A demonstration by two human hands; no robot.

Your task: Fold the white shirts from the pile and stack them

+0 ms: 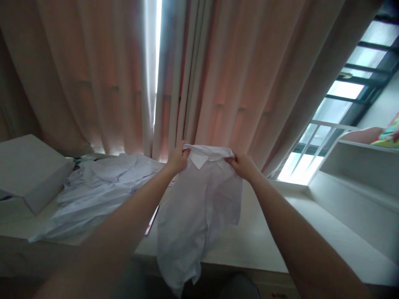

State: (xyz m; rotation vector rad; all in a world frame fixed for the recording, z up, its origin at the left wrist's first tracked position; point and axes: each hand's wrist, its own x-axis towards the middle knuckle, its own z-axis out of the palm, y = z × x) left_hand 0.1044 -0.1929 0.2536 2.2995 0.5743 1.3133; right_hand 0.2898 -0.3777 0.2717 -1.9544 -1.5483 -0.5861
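Note:
A white collared shirt (193, 207) hangs between my two hands, its collar stretched across the top and its lower part drooping past the table's front edge. My left hand (179, 158) is closed on the left end of the collar. The right end is pinched in my right hand (243, 165), thumb on top. More white garments (109, 182) lie in a loose pile on the pale table (249, 241), left of the held shirt. Between pile and shirt, a thin phone-like object (152, 221) lies partly hidden.
At the far left stands a white box (31, 174). Closed pinkish curtains (249, 74) hang behind the table. To the right are a white shelf unit (358, 178) with colourful fabric (389, 133) on top, and a barred window (346, 91).

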